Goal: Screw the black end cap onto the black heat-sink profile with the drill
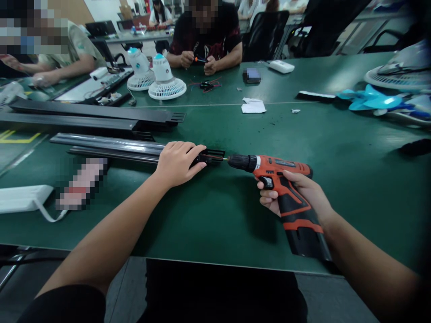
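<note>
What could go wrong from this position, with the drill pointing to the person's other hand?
The bit of the orange drill points toward the left hand; if it slipped, it might hurt that hand. Only the left hand seems to steady the long dark pieces, so they could twist or slide under the drill's force. The right hand grips close to the trigger, so an accidental squeeze might spin the bit too early.
</note>
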Tool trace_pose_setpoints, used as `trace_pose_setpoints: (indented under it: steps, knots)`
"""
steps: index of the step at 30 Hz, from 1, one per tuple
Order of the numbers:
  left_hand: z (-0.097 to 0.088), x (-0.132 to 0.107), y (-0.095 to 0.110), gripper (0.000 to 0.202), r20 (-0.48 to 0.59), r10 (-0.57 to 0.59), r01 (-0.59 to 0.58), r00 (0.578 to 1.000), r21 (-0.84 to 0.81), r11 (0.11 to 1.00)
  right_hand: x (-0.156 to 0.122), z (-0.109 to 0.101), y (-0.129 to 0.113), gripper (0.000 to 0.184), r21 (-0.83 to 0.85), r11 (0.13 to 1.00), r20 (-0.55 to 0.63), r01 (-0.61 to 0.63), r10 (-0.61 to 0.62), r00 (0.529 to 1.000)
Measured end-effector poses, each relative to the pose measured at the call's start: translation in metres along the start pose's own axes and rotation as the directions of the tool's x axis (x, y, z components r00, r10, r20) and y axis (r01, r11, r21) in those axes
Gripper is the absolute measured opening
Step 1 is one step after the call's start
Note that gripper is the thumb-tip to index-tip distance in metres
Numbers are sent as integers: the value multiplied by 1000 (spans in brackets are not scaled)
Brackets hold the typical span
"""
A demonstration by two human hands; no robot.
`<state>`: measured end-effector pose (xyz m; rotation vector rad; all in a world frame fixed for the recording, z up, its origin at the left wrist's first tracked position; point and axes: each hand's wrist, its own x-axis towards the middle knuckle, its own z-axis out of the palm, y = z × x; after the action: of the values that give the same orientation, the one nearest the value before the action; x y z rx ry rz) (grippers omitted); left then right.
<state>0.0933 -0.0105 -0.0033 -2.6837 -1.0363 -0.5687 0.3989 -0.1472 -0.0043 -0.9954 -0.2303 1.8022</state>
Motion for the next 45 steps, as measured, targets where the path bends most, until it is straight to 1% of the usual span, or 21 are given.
trace_pose_setpoints:
  steps: [5,10,18,22,26,37,45]
  knots:
    - [0,0,0,48,-9,-4,4,1000,-15,1000,-1,0,0,31,0,1000,1,5,-5,1000]
    - [0,0,0,49,4,-3,3,1000,-13,1000,-1,1,0,33,12,1000,0,3,-3,1000]
    - [-1,0,0,49,-1,0,0,1000,0,1000,-3,3,0,32,-3,1000,-27,10,-10,1000]
    - [0,0,0,48,-1,-2,2,1000,-5,1000,-2,2,0,32,-20,1000,-14,13,-13,1000]
    - [-1,0,0,48,5,-3,3,1000,-2,1000,-2,0,1,33,-4,1000,-2,19,-19,1000]
    - [0,0,0,48,-1,-5,5,1000,-10,1000,-2,3,0,32,2,1000,-18,6,-6,1000]
    - [0,0,0,47,-5,0,0,1000,2,1000,-2,2,0,33,-5,1000,-8,1,-1,1000]
